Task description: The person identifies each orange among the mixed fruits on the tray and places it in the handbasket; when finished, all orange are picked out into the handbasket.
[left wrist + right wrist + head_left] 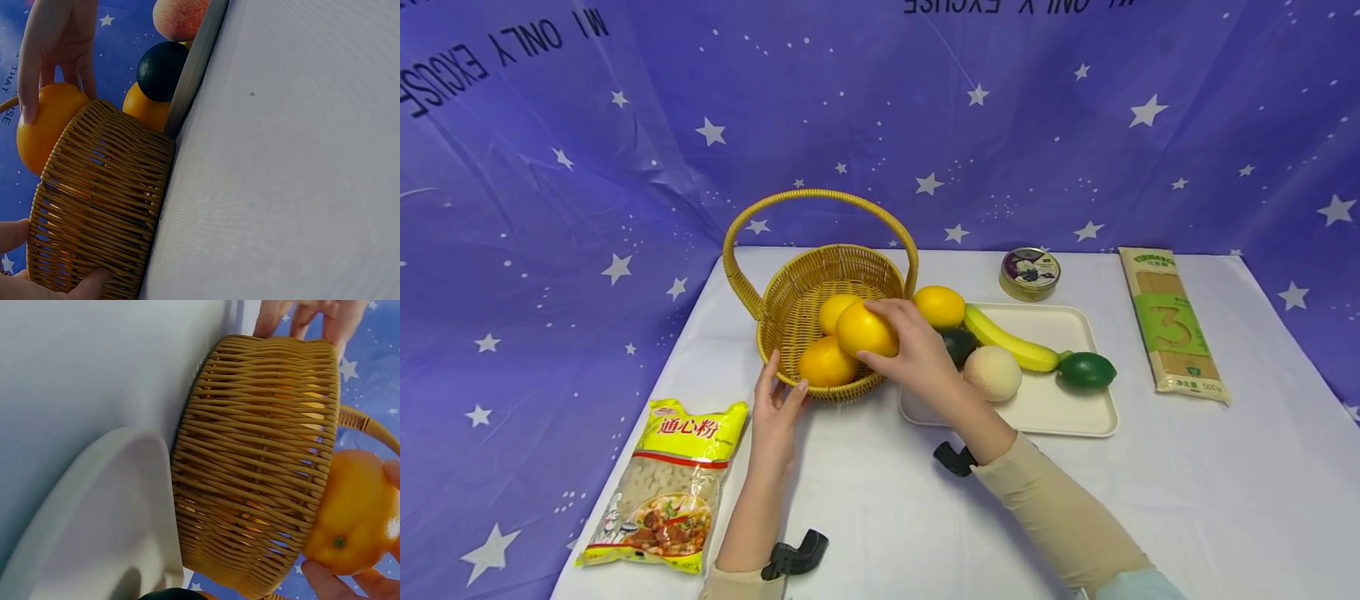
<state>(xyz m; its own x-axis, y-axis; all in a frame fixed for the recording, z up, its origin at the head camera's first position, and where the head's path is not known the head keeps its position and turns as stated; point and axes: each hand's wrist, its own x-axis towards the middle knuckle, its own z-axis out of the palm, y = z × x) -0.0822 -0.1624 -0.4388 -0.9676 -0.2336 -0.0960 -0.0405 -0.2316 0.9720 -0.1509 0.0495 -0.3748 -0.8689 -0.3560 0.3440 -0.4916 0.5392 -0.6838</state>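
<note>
- One bag [662, 487] of macaroni lies flat at far left, its long axis leaning so that the top end points away and rightward.
- Left hand [777, 417]: holds the basket at its near left rim, thumb against the outer wall, the other fingers at the rim.
- Basket [775, 354]: upright, its handle arching over the mouth.
- Two oranges [827, 362] rest inside, one nearer the person, the other behind it.
- Held orange [861, 333]: at the basket's mouth, toward the right side. Nearly round, only slightly longer left to right in the head view; its stem mark [339, 542] faces the right wrist camera. Whether it touches the two below cannot be told.
- Right hand [917, 346]: fingers curved around the held orange, thumb on the near side.
- Another orange [939, 307] sits at the tray's far left corner, long axis left to right.
- Avocado [957, 343], partly hidden by the right hand; peach [996, 373] just in front.
- Banana [1011, 340]: slants across the tray [1067, 421], stem end pointing right, toward the lime.
- Tin [1030, 273]: behind the tray.
- Lime [1086, 371]: by the tray's right rim, long axis left to right.
- Noodle packet [1176, 325]: far right, far end leaning left.
</note>
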